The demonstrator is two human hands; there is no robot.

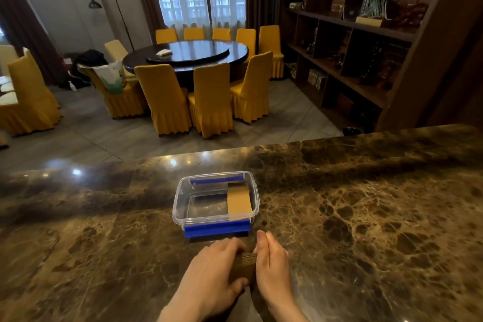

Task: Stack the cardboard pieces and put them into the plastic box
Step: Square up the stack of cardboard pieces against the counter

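Note:
A clear plastic box (180, 206) with blue clips at its near and far ends stands open on the marble counter. Inside it, against the right wall, lies one tan cardboard piece (239, 201). Just in front of the box, a stack of brown cardboard pieces (245, 265) stands on the counter, squeezed between both hands. My left hand (211, 274) presses its left side with the thumb at the near end. My right hand (271, 261) presses flat against its right side, fingers pointing toward the box. Most of the stack is hidden by the hands.
The dark marble counter (366, 217) stretches wide to both sides, its far edge just beyond the box. Past it lie a tiled floor, a round dining table (188, 53) with yellow-covered chairs, and a wooden shelf unit (366, 34) on the right.

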